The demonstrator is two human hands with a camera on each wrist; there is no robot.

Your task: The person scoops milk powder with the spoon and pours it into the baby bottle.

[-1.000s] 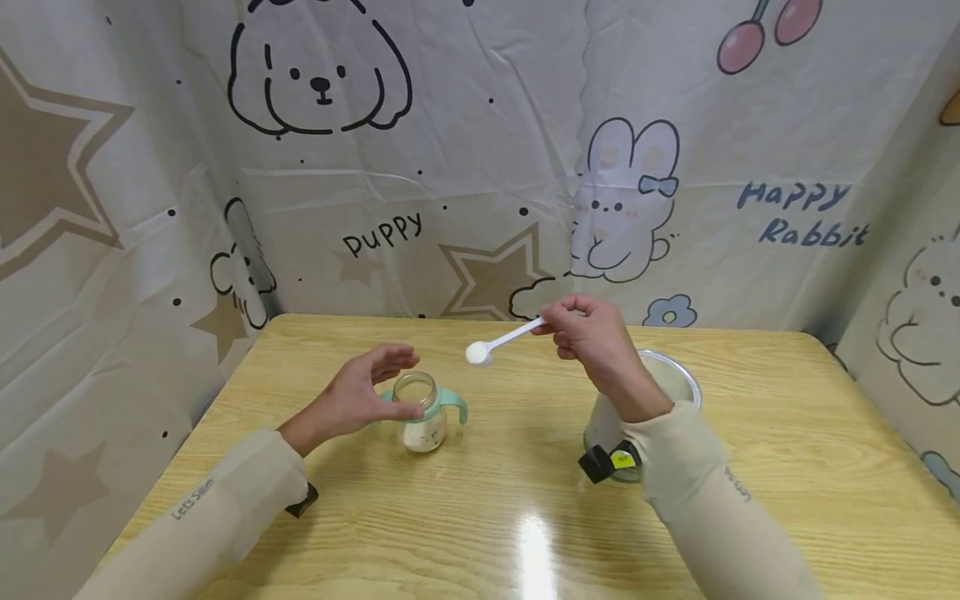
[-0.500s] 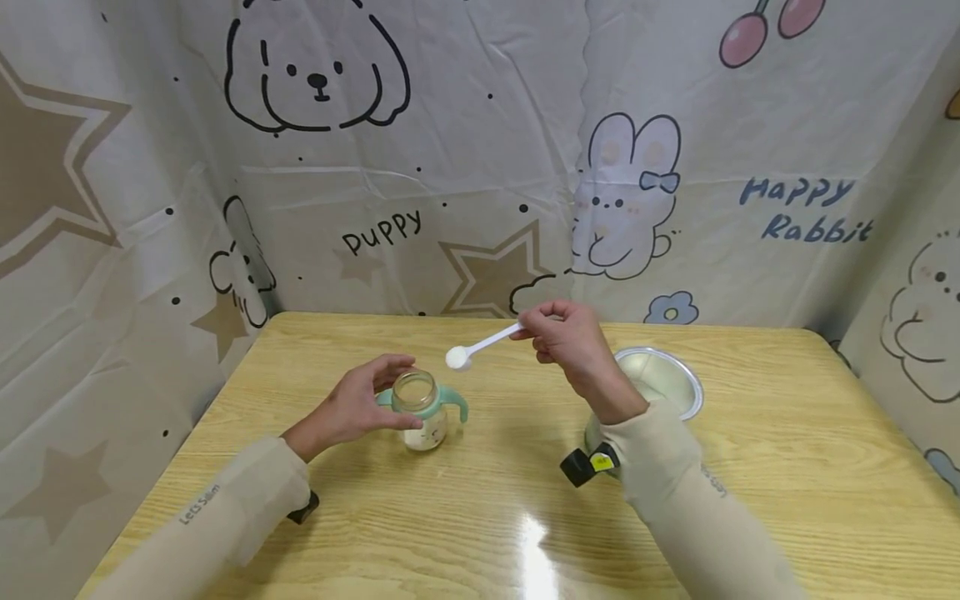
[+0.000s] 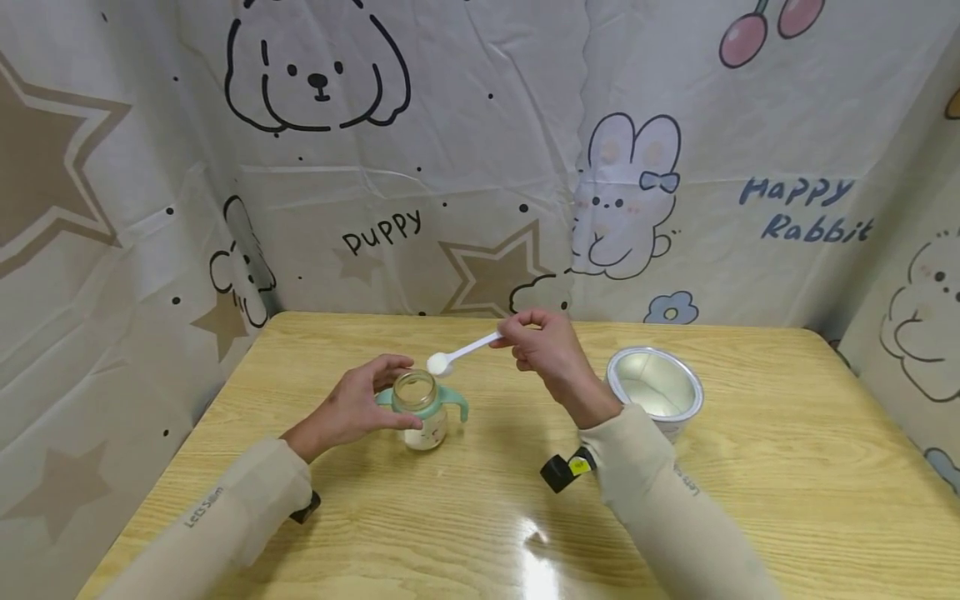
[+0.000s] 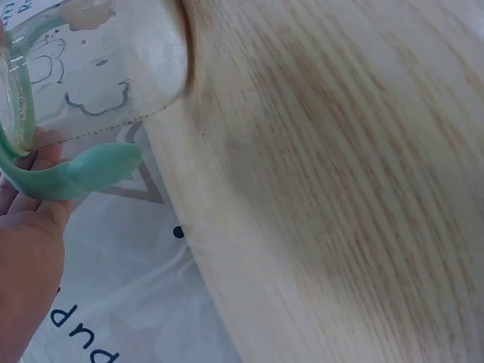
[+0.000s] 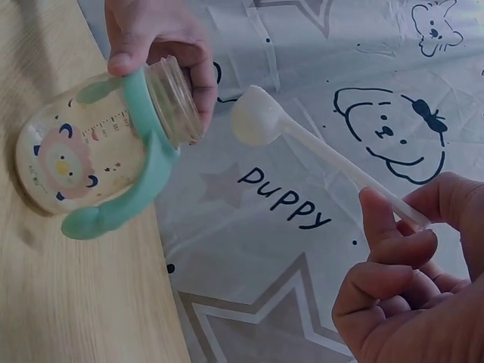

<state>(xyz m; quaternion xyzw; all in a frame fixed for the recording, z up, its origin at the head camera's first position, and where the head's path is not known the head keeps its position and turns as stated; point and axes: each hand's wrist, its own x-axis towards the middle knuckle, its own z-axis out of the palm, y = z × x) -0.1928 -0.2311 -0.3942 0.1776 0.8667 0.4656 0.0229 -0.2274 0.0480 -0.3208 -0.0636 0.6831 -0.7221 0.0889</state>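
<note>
My left hand (image 3: 356,408) grips a clear baby bottle (image 5: 79,155) around its neck, thumb in front and fingers behind. The bottle is lidless, with mint-green handles (image 4: 106,168), printed animals and measuring marks; it stands upright on the table. Between thumb and fingertips, my right hand (image 3: 546,354) pinches the handle end of a white measuring scoop (image 3: 439,364). White powder fills the scoop's bowl, which hangs level just above and right of the bottle's open mouth (image 3: 415,385). Right of my right wrist stands an open can (image 3: 693,417) with a silvery rim, partly hidden by the sleeve.
The wooden table (image 3: 465,533) carries the bottle and can. A printed cloth (image 3: 480,150) with cartoon animals hangs behind the table's far edge and along both sides. A black wrist camera (image 3: 558,473) sticks out below my right wrist.
My right hand has carried the filled scoop left, from apart to close by the bottle's mouth. My left fingers have closed in on the bottle's neck. More of the can shows.
</note>
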